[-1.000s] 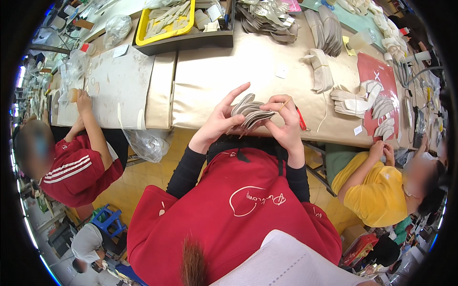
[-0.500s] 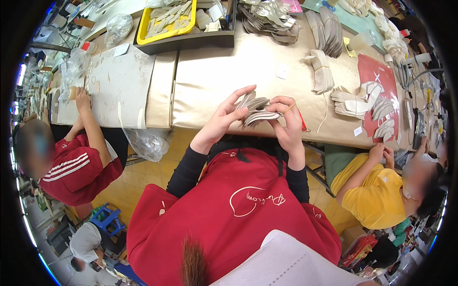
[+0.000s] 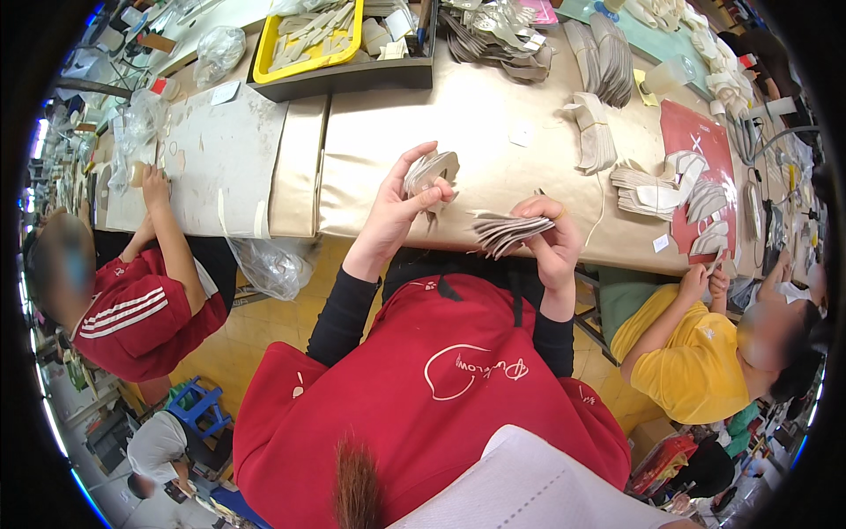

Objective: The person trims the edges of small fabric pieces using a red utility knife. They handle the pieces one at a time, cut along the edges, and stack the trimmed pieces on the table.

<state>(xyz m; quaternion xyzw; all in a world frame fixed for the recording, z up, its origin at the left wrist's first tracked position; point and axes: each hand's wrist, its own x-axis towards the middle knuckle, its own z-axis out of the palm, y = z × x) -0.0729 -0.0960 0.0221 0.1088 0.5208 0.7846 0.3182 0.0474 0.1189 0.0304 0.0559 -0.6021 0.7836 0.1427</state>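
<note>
My left hand (image 3: 401, 198) grips a small bunch of light grey cut pieces (image 3: 432, 172), thin and curved, upright between thumb and fingers. Apart from it, to the right, my right hand (image 3: 551, 242) is closed on a fanned stack of similar grey pieces (image 3: 509, 233). A rubber band seems to loop around a finger of the right hand. Both hands are above the near edge of the paper-covered table (image 3: 397, 189). Whether the pieces are leather or fabric I cannot tell.
A yellow tray (image 3: 258, 70) of grey strips sits in a black tray (image 3: 352, 81) at the back. Tied bundles (image 3: 595, 137) and loose stacks (image 3: 643, 192) lie to the right, beside a red sheet (image 3: 674, 123). Co-workers sit at both sides, one in red (image 3: 145, 309), one in yellow (image 3: 683, 361).
My hands have moved apart, splitting the single stack into two bunches. The left went slightly left and up, the right a little right and down. The red-tipped item by my right hand is no longer visible.
</note>
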